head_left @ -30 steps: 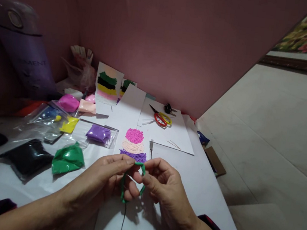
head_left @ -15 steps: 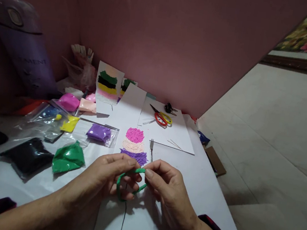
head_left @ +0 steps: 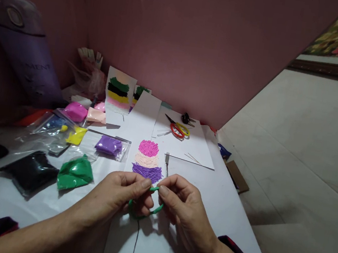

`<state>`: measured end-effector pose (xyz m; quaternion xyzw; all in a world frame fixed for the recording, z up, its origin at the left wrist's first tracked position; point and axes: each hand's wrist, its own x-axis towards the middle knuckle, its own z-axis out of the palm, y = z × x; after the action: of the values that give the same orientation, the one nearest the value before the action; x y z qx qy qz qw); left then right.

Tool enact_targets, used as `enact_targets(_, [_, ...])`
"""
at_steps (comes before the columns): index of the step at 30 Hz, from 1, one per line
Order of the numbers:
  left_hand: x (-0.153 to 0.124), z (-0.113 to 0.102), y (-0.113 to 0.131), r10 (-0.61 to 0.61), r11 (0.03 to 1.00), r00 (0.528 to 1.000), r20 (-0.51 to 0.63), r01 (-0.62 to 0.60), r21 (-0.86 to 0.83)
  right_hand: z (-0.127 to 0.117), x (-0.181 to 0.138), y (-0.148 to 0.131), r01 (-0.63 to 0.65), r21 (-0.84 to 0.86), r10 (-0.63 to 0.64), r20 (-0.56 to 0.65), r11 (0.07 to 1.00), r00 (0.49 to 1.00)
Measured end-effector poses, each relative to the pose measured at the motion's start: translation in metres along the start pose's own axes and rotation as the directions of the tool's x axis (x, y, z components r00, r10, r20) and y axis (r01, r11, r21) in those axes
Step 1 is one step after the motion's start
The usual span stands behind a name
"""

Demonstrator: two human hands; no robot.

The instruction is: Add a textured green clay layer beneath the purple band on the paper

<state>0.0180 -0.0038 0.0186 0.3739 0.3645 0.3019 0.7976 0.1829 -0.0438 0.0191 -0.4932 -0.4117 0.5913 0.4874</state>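
Both the left hand (head_left: 122,195) and right hand (head_left: 181,206) have fingertips clamped on a looped green clay rope (head_left: 145,215), held just in front of the striped clay picture (head_left: 148,161). Zip bags at left hold clay: green bag (head_left: 74,174), black bag (head_left: 30,172), purple bag (head_left: 110,147). Loop's partly hidden behind the fingers, so its ends are unclear.

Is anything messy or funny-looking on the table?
Nothing is spilled or broken. The left hand and right hand pinch a green clay strip curled into a loop. One oddity: a small fork lies beside the clay picture.
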Motion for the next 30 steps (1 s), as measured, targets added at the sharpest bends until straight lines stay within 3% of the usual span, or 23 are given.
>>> enact_targets(12, [-0.0010, -0.0004, 0.0021, 0.010, 0.999, 1.000, 0.008, -0.010, 0.049, -0.0007, 0.0004, -0.0009, -0.003, -0.013, 0.003, 0.017, 1.000, 1.000])
enact_targets(18, [-0.0020, 0.0007, 0.0024, -0.054, 0.999, 0.997, 0.057, 0.053, 0.010, -0.0023, 0.0012, 0.0011, 0.002, 0.019, -0.003, 0.038, 1.000, 0.999])
enact_targets(23, [-0.0017, -0.0005, 0.0034, -0.077, 0.994, 0.994, 0.075, 0.071, 0.084, -0.0003, -0.0008, -0.0011, 0.013, 0.017, -0.013, 0.044, 1.000, 0.999])
enact_targets(30, [-0.0011, 0.0005, 0.0037, -0.039, 0.996, 0.999, 0.017, 0.040, -0.075, 0.0016, -0.0009, -0.0027, 0.003, 0.029, -0.005, 0.063, 1.000, 0.998])
